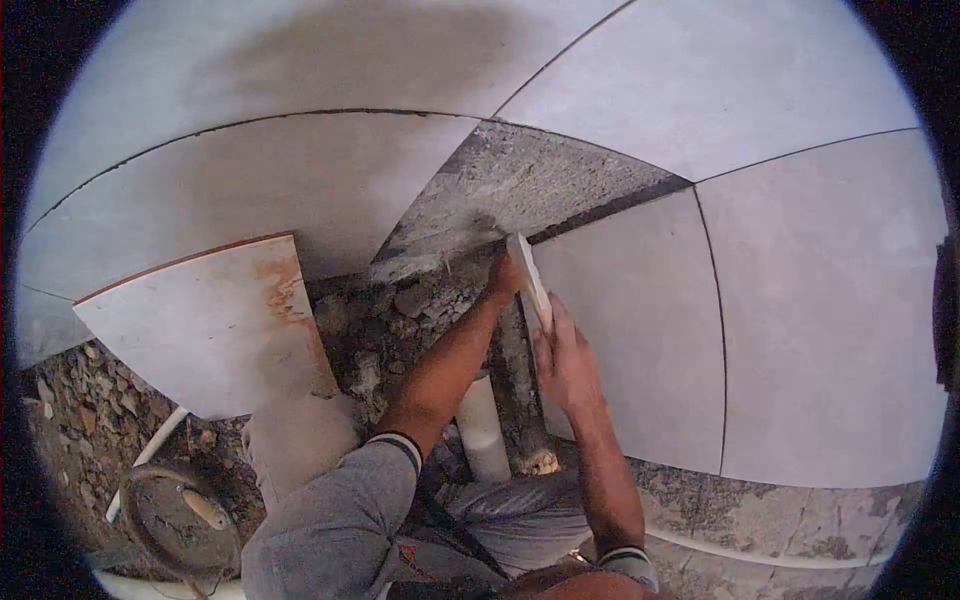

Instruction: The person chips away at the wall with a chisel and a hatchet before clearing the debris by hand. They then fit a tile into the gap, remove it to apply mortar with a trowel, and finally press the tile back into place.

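Observation:
My left hand (508, 275) is closed at the far end of a narrow pale strip (532, 280), its fingers partly hidden behind it. My right hand (567, 362) grips the near end of the same strip between thumb and fingers. I cannot make out what the strip is made of. It is tilted on edge beside a laid grey tile (625, 320). Just beyond my left hand is a gap between tiles, showing rough grey mortar (530, 180). Dark rubble (410, 305) lies left of my left forearm.
A loose, stained tile (200, 330) rests at the left over gravel (90, 420). Near my knees a white pipe (483, 430) stands up. A round bucket or pan (180, 525) with a wooden-handled tool (205, 508) sits at lower left. Large laid tiles (820, 300) surround the gap.

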`<state>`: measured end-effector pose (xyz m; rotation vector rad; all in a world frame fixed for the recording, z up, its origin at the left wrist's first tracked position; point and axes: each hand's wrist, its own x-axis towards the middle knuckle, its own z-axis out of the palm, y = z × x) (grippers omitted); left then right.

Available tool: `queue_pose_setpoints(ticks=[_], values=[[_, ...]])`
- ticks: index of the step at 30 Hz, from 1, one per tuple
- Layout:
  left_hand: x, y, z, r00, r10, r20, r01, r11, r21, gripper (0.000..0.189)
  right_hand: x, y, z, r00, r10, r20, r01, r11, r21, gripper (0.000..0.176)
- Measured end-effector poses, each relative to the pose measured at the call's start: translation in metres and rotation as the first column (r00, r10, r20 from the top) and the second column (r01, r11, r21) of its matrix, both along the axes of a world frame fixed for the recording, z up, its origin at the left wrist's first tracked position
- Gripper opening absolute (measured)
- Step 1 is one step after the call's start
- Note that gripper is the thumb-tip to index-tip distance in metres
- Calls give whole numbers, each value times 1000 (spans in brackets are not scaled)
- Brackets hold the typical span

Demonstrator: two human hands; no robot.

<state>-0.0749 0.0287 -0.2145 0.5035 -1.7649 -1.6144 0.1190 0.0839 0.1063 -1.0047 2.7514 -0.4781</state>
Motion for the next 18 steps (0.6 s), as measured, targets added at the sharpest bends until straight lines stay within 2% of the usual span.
queue_pose_setpoints(ticks=[1,2,4,5,6,8,9,10,11,12,13,14,15,16,17,18], values=[[-19,9,-31,997,66,-31,-71,974,-213,35,-6,-5,-6,999,28,-46,-28,1000,4,45],[-16,4,-24,997,72,-32,-77,974,-212,35,-10,-9,-10,994,59,-89,-59,998,11,45],[-13,-2,-21,967,-236,91,243,967,-75,38,-12,-15,-15,991,85,-107,-88,996,-29,46],[-11,1,-18,967,-234,97,241,968,-69,38,-12,-15,-18,988,95,-125,-105,992,-72,46],[-28,16,-39,990,-76,-117,84,994,64,38,-18,-15,-25,988,96,-122,-105,992,-71,46],[-25,18,-36,945,112,-306,-44,974,221,39,-33,-13,-37,994,41,-104,-27,991,129,48],[-1,6,-11,977,-1,-213,22,995,98,36,-32,-12,-35,993,41,-108,-27,992,126,48],[0,2,-11,989,-99,-108,97,995,-22,33,-31,-13,-34,995,43,-95,-32,994,107,49],[-6,2,-12,993,19,-121,-39,986,-165,36,-30,-15,-34,996,50,-79,-43,995,91,49],[-5,1,-14,993,19,-113,-37,986,-162,36,-26,-14,-35,996,50,-71,-43,995,94,49],[-7,0,-17,955,-161,-250,242,910,337,40,-21,-13,-36,992,56,-111,-50,997,52,49],[-7,9,-16,912,-80,-402,322,748,580,40,-17,-10,-37,987,57,-152,-56,998,11,49],[-6,17,-10,836,109,-537,425,489,762,40,-20,-8,-37,988,48,-150,-47,999,10,49],[-4,24,-3,757,333,-562,509,238,827,41,-28,-9,-36,994,21,-110,-10,995,100,49],[-1,19,0,811,197,-550,343,602,721,38,-32,-9,-34,997,-4,-74,18,981,191,48],[-2,9,2,871,87,-484,166,874,456,35,-29,-9,-31,996,-3,-84,19,983,183,48]])
